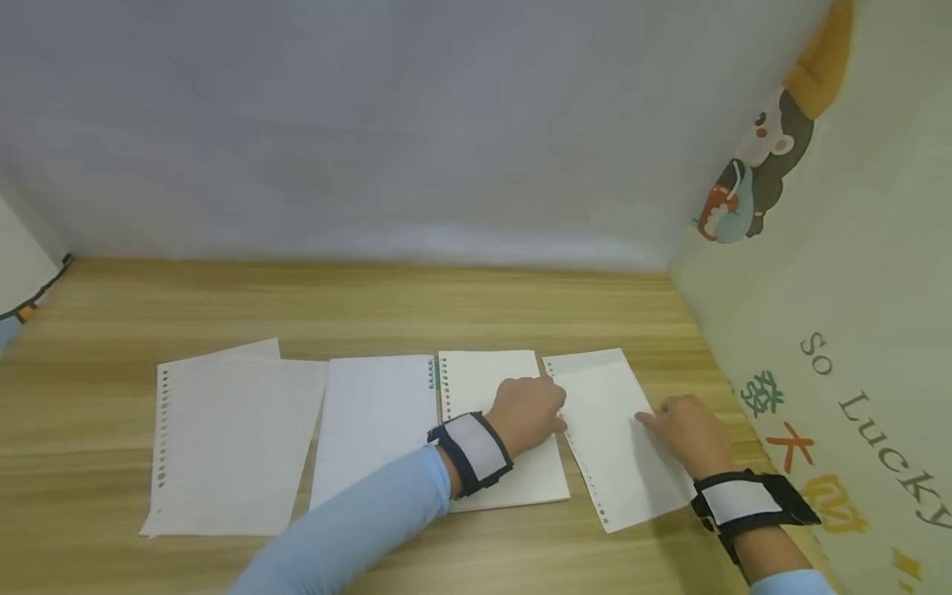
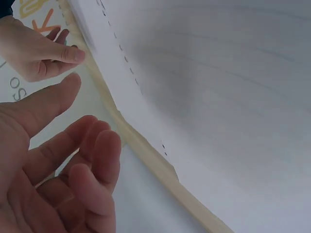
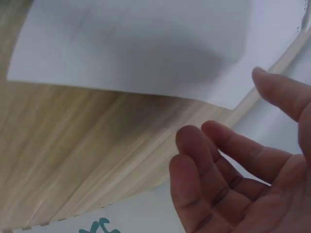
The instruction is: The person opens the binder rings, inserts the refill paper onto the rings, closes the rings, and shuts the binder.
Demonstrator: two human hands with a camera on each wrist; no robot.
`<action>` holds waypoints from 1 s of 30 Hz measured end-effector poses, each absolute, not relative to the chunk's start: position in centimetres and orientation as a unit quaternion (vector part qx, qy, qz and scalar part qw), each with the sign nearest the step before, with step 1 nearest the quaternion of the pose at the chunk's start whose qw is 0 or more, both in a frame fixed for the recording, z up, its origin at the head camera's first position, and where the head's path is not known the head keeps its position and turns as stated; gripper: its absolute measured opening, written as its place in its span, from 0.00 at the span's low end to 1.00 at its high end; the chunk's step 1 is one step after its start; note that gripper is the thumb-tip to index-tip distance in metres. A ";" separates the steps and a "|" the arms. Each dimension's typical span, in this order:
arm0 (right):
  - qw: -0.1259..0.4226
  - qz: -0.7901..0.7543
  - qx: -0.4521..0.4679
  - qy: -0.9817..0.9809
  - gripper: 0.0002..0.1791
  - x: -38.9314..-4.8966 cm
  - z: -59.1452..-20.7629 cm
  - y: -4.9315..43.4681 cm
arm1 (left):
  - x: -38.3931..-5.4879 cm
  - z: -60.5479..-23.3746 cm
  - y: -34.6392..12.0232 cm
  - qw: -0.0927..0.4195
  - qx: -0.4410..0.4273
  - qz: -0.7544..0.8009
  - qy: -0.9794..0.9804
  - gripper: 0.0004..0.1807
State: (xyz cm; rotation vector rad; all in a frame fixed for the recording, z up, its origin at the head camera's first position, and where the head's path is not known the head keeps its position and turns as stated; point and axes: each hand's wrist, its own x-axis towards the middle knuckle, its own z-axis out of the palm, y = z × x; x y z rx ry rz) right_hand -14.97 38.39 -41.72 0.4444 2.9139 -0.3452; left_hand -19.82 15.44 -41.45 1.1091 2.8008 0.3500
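A loose white sheet with punched holes down its left edge (image 1: 606,438) lies slightly askew on the right of the table. My left hand (image 1: 530,409) is over the sheet's holed edge and the notebook beside it; the left wrist view shows its fingers loosely bent, thumb apart, nothing between them. At the sheet's right edge is my right hand (image 1: 687,430), thumb stretched toward the paper. Its fingers (image 3: 187,179) look relaxed and hold nothing. Whether either hand touches the sheet I cannot tell. The spiral notebook (image 1: 483,376) lies spread, its white left side (image 1: 379,413) across the rings.
Overlapping loose sheets (image 1: 226,446), also with punched holes, lie at the left of the notebook. The wood-grain table (image 1: 372,306) meets a grey-white backdrop (image 1: 357,140) behind. A cream wall covering (image 1: 855,289) with a cartoon figure and lettering rises at the right.
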 end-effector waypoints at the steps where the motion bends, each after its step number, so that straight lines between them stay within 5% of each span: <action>1: 0.089 -0.116 0.151 0.978 0.19 -14.9 -41.9 38.5 | -19.7 -41.6 15.7 0.061 0.374 0.112 0.919 0.13; 7: 0.098 -0.119 0.155 0.976 0.19 -14.8 -42.2 38.7 | -18.7 -42.6 17.0 0.079 0.430 0.088 0.895 0.14; 30: 0.098 -0.154 0.189 0.965 0.17 -14.6 -42.2 39.7 | -18.4 -43.9 18.2 0.007 0.511 0.063 0.857 0.09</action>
